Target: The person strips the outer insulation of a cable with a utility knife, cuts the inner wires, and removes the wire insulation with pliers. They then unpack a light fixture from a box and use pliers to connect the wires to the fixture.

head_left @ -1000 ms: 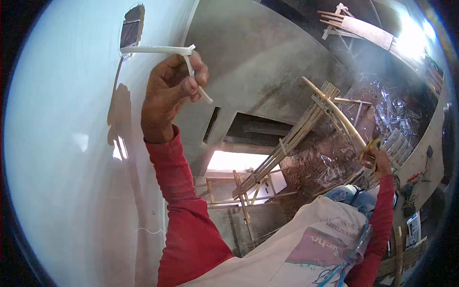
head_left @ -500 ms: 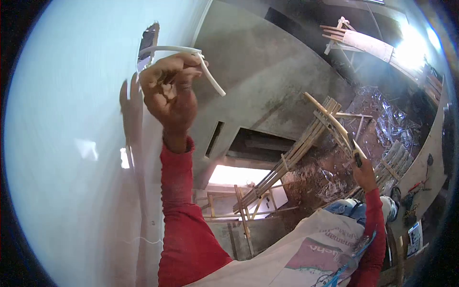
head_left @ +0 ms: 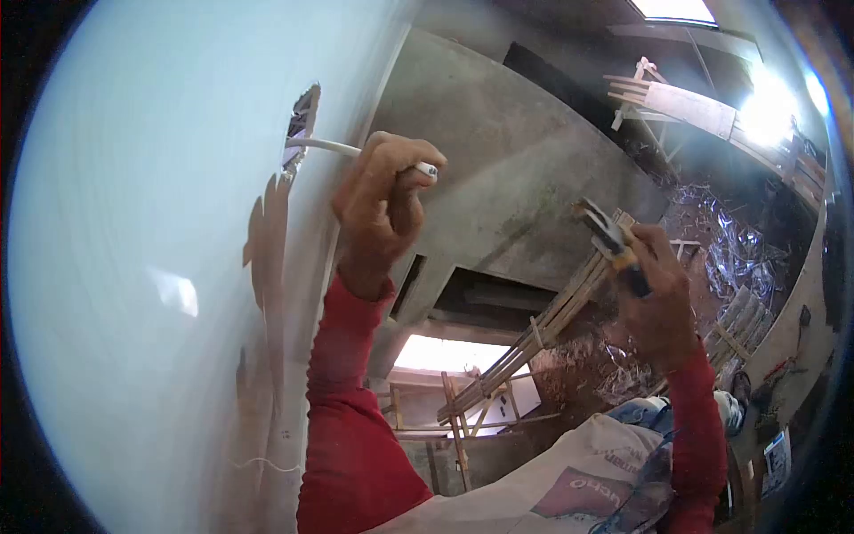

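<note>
Head: two hands (head_left: 381, 200), one cable (head_left: 327, 145), pliers (head_left: 616, 249)

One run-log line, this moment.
left hand: grips white cable | right hand: holds pliers | cable: runs from cutout in white panel

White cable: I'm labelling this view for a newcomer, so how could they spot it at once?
Find the big glossy white panel on the left, then the ragged hole near its right edge. The white cable runs from that hole into the left hand, its end poking out. It is thicker than the thin wire lower on the panel.
</note>
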The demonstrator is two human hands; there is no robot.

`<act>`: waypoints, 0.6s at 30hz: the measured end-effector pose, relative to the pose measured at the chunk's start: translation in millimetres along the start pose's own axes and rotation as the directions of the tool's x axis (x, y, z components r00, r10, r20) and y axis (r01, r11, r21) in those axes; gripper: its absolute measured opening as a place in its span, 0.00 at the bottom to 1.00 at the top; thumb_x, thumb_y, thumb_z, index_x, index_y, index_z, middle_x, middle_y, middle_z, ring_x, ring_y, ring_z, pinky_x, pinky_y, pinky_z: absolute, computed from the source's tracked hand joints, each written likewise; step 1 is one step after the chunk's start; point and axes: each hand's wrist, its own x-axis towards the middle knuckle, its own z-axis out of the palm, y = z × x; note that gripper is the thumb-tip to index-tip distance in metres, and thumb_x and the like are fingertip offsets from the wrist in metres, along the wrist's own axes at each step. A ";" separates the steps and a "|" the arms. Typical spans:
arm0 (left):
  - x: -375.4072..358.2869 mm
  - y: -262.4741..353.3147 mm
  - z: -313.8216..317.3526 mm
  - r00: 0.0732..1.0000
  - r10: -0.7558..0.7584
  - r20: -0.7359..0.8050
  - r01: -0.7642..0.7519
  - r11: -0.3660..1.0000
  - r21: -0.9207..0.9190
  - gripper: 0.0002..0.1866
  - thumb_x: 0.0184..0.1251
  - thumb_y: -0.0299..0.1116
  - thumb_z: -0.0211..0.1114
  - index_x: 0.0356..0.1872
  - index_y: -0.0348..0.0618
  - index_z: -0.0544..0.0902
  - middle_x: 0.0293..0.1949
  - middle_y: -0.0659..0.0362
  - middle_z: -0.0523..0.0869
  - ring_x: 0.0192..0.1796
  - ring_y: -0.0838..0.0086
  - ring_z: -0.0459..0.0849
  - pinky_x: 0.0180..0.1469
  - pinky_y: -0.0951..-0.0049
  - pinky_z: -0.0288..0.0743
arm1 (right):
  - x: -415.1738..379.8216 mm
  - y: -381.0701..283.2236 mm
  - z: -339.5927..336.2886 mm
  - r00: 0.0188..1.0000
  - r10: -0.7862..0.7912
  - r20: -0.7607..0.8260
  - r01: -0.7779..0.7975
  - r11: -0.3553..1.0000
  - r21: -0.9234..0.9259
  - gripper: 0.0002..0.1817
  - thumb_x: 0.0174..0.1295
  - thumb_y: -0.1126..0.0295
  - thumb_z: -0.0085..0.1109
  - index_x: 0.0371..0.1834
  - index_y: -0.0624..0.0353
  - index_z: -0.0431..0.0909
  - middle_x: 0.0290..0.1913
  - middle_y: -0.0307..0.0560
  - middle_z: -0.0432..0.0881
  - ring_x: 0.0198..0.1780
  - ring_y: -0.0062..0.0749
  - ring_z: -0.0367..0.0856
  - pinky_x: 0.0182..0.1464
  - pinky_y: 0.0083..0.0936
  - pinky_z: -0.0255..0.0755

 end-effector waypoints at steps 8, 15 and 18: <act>6.3 -5.6 -10.8 0.998 0.059 0.024 -0.062 0.991 0.120 0.05 0.72 0.24 0.61 0.38 0.43 0.86 0.34 0.60 0.88 0.30 0.74 0.80 0.35 0.74 0.72 | 50.8 -55.7 18.2 0.956 -0.274 -0.107 0.254 0.952 -0.173 0.18 0.46 0.70 0.73 0.42 0.56 0.82 0.47 0.48 0.77 0.49 0.44 0.77 0.50 0.42 0.70; 1.5 1.9 -6.0 0.977 -0.208 -0.042 0.212 0.970 0.123 0.03 0.69 0.25 0.66 0.36 0.44 0.88 0.29 0.62 0.89 0.29 0.75 0.80 0.37 0.75 0.71 | 64.7 -64.7 29.5 0.922 -0.324 -0.212 0.287 0.940 -0.185 0.16 0.44 0.69 0.74 0.37 0.55 0.80 0.46 0.45 0.79 0.46 0.43 0.78 0.46 0.40 0.71; 3.9 -0.4 -3.6 0.990 -0.141 -0.029 0.144 0.981 0.129 0.09 0.78 0.30 0.60 0.42 0.35 0.85 0.27 0.61 0.84 0.26 0.84 0.77 0.28 0.82 0.68 | 66.9 -66.5 29.3 0.916 -0.319 -0.245 0.274 0.941 -0.198 0.16 0.45 0.68 0.74 0.37 0.54 0.80 0.46 0.44 0.79 0.44 0.43 0.78 0.45 0.39 0.71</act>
